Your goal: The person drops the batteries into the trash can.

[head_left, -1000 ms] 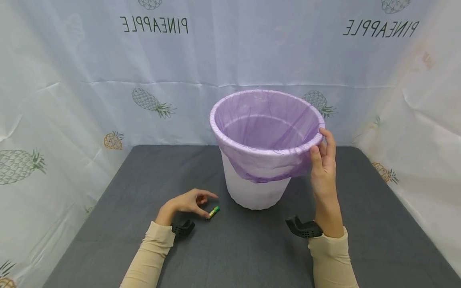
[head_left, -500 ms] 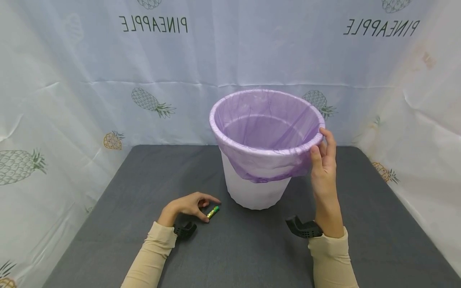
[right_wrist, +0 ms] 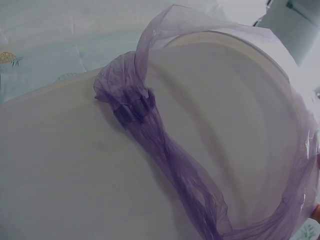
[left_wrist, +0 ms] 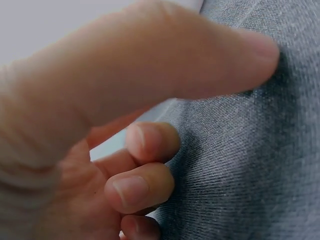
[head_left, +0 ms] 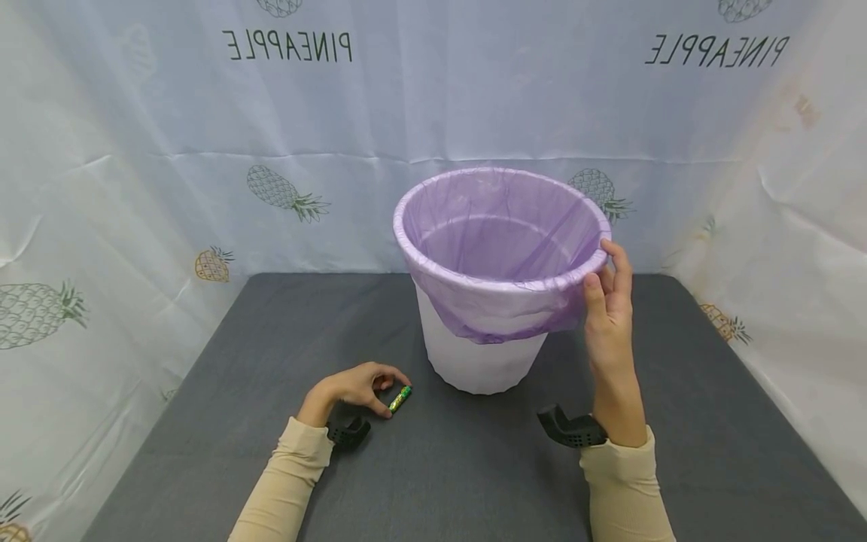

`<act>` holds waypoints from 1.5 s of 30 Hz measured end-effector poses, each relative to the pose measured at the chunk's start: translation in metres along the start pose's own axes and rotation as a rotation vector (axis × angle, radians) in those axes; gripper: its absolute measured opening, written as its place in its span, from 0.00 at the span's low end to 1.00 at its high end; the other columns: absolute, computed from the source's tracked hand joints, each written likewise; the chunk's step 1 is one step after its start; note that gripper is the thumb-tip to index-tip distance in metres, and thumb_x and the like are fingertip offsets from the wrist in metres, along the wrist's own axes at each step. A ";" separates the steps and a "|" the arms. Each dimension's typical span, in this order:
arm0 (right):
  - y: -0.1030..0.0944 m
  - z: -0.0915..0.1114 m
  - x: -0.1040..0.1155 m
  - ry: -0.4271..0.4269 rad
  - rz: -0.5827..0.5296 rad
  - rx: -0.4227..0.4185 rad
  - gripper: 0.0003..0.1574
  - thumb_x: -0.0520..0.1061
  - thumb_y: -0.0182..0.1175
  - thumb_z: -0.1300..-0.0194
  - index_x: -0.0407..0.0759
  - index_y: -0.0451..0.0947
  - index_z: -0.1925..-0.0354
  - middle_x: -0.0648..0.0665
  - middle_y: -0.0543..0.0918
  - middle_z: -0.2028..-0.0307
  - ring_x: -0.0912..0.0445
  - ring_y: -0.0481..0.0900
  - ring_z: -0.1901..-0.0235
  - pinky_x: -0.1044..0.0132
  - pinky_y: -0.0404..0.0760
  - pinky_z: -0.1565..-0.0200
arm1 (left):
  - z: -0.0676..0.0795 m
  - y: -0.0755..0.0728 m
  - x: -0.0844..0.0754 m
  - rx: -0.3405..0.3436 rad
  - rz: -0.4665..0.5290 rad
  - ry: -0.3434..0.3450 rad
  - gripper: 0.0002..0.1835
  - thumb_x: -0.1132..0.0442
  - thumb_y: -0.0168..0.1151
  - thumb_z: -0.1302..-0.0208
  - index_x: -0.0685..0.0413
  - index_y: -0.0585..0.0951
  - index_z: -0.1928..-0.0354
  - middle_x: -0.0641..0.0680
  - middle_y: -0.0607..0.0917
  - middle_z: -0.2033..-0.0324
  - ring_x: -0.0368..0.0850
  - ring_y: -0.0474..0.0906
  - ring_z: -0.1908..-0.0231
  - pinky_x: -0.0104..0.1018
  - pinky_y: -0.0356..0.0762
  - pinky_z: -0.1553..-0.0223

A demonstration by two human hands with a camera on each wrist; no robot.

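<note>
My left hand point(head_left: 359, 385) is low over the table, thumb and index finger pinching the two ends of a small green-and-gold cylinder that looks like a battery point(head_left: 400, 399). In the left wrist view the thumb point(left_wrist: 200, 60) hides it, and the other fingers point(left_wrist: 142, 187) are curled. A white trash bin point(head_left: 477, 369) stands on the table, lined with a purple trash bag point(head_left: 501, 312) folded over its rim. My right hand point(head_left: 612, 316) grips the right side of that rim, thumb outside. The right wrist view shows the bag's gathered, bunched part point(right_wrist: 135, 107) against the bin wall.
A dark grey cloth covers the table point(head_left: 271, 316). White curtains printed with pineapples point(head_left: 325, 113) hang behind it and along both sides. Each wrist wears a black camera mount point(head_left: 572, 429).
My left hand has shifted slightly right and toward me, and its index finger has closed down onto the far end of the battery. The right hand and the bin stay put.
</note>
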State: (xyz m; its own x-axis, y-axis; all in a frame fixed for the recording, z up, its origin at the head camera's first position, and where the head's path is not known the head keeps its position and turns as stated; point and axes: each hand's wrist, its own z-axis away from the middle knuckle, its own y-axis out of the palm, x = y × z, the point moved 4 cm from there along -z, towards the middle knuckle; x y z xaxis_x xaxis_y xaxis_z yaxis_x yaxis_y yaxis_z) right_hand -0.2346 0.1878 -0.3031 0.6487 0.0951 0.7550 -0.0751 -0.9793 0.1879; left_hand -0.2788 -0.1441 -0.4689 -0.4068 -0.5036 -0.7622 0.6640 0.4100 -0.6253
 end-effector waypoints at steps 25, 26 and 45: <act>-0.001 0.002 0.001 0.023 0.020 -0.010 0.26 0.44 0.48 0.26 0.51 0.59 0.33 0.50 0.75 0.52 0.63 0.72 0.56 0.74 0.71 0.52 | 0.004 -0.008 -0.001 -0.181 -0.086 -0.042 0.26 0.61 0.77 0.55 0.59 0.83 0.51 0.45 0.68 0.73 0.31 0.61 0.72 0.23 0.60 0.67; -0.001 0.002 0.001 0.025 0.024 -0.010 0.26 0.44 0.48 0.26 0.52 0.59 0.33 0.50 0.75 0.52 0.63 0.72 0.56 0.74 0.71 0.52 | 0.005 -0.008 -0.001 -0.189 -0.087 -0.039 0.26 0.61 0.77 0.55 0.59 0.83 0.51 0.45 0.70 0.72 0.31 0.62 0.71 0.23 0.61 0.67; 0.000 0.002 0.002 0.016 0.018 -0.009 0.27 0.46 0.49 0.26 0.51 0.59 0.32 0.49 0.75 0.51 0.63 0.72 0.55 0.73 0.70 0.50 | 0.013 -0.020 -0.002 -0.279 -0.006 -0.068 0.26 0.58 0.76 0.53 0.55 0.82 0.49 0.46 0.67 0.72 0.34 0.62 0.71 0.27 0.62 0.68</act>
State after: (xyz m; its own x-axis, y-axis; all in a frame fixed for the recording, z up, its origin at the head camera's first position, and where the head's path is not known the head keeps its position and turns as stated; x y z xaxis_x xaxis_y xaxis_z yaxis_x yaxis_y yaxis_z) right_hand -0.2319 0.1879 -0.3032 0.6349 0.0809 0.7683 -0.0931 -0.9792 0.1800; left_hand -0.2835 -0.1609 -0.4530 -0.3610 -0.5521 -0.7516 0.4596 0.5959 -0.6585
